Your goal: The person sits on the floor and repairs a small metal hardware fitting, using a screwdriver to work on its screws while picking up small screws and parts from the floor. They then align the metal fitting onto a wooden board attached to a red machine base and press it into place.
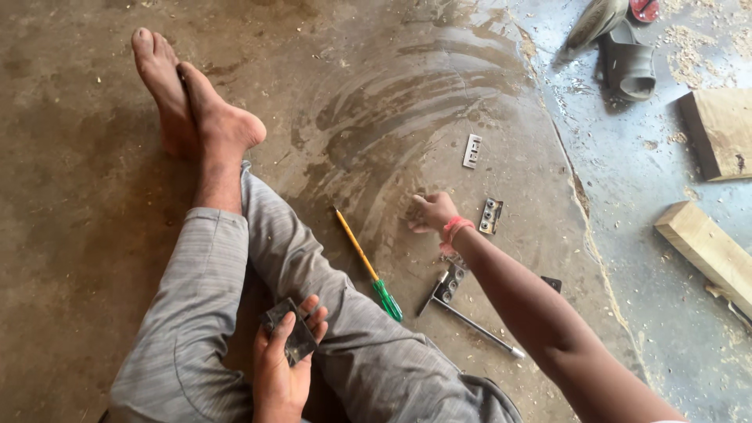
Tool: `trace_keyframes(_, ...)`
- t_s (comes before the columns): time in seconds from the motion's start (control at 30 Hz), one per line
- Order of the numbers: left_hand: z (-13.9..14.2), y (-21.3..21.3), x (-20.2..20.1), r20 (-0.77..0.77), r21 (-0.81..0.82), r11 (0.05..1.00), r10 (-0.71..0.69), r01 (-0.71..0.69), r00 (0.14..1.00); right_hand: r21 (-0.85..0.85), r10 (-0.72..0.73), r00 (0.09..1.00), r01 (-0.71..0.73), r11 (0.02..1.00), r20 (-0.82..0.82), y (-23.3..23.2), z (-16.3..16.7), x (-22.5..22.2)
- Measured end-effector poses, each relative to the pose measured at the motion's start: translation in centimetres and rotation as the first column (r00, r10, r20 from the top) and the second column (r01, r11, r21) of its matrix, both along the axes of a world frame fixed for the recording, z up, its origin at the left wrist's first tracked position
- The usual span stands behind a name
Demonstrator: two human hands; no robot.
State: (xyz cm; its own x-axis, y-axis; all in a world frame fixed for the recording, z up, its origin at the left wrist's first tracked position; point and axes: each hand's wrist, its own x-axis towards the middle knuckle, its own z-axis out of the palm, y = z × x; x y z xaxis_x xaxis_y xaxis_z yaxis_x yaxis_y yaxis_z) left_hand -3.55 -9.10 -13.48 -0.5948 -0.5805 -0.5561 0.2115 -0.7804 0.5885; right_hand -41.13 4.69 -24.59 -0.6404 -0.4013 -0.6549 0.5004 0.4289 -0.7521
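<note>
The person sits on a concrete floor (94, 235) with legs stretched out and bare feet (196, 102) crossed at the far left. In the lap, the left hand (283, 368) is closed around a small dark metal block (291, 338), fingers wrapped over its edge so it rests against the grey trousers. Just to the right, a screwdriver with a yellow shaft and green handle (368, 266) lies on the floor, untouched. Further right, the right hand (432, 213), a red band at its wrist, reaches down to the floor with fingers curled together; whether it pinches some small part cannot be told. Near it lie a T-shaped metal wrench (470, 317), a dark metal plate with holes (491, 215) and a pale metal plate (472, 150). It looks like a picking-up moment among loose hardware. At the far right are wooden blocks (709, 247) and a dark sandal (629, 66) amid sawdust. No container is in view.
</note>
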Motion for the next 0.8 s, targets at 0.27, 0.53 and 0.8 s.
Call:
trace_keyframes(0.27,-1.8,-0.7,-1.0,0.016,-0.006,1.000,-0.011,0.011,1.000,0.420,0.224,0.716,0.105,0.901,-0.661,0.6,1.4,-4.3)
trace_keyframes(0.53,-4.1,-1.7,-1.4,0.030,0.015,1.000,0.001,-0.002,1.000,0.693,0.506,0.567,0.169,0.701,-0.650,2.4,1.6,-14.5)
trace_keyframes(0.8,-2.3,-1.1,-1.6,0.028,0.025,0.999,0.025,-0.026,0.999,0.734,0.607,0.606,-0.055,0.677,-0.514,3.5,2.9,-17.0)
